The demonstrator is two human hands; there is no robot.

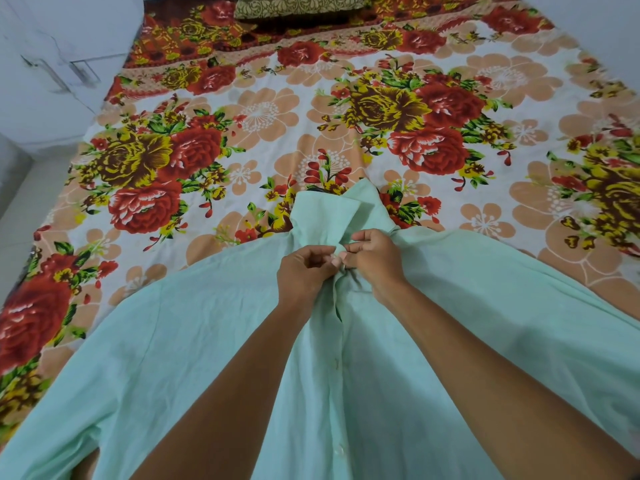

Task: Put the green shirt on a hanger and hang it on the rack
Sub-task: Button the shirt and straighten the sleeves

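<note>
A pale green shirt (207, 323) lies spread front-up on the bed, collar pointing away from me, sleeves stretched out to both sides. Its button placket runs down the middle toward me. My left hand (304, 271) and my right hand (372, 259) meet just below the collar, each pinching the shirt's front edge at the top of the placket. A small dark piece shows at the collar's far edge (320, 191); whether it is a hanger's hook I cannot tell. No rack is in view.
The bed carries a floral sheet (277, 126) in red, yellow and peach. A patterned pillow (298, 5) lies at the far end. White cabinet doors with handles (52, 74) stand to the left, with pale floor beside the bed.
</note>
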